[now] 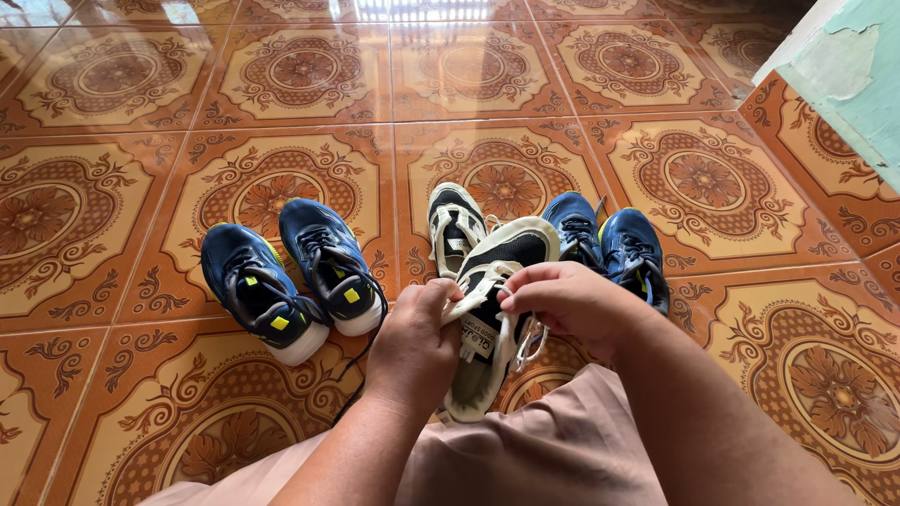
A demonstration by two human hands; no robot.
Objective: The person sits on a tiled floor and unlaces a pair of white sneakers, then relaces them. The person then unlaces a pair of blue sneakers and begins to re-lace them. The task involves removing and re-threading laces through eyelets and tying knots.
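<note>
Grip: both my hands pinch the laces of the cream-and-black sneaker (497,309) that I hold up over my lap.
Left hand (412,342): fingers curled shut around a cream lace at the shoe's left side, knuckles toward me, thumb tucked near the tongue.
Right hand (567,298): fingertips pressed together on a lace near the top eyelets, wrist bent, forearm coming in from the lower right.
Held shoe: toe pointing away from me, black mesh over the toe, cream trim and sole, heel end down near my knee; a loop of lace hangs at its right side.
Its mate (455,228): flat on the tiled floor (112,122) just behind the held shoe, toe pointing away, touching or almost touching it; I cannot tell which.
Left pair of navy sneakers (291,276): side by side on the tiles, to the left of my left hand, yellow accents, white soles, black laces trailing toward my leg.
Right pair of blue sneakers (609,245): on the floor just behind my right hand, partly hidden by it.
Clothing: pinkish-beige fabric (553,440) across my lap, under the shoe's heel.
Wall (844,84): pale green with peeling patches, upper right corner.
</note>
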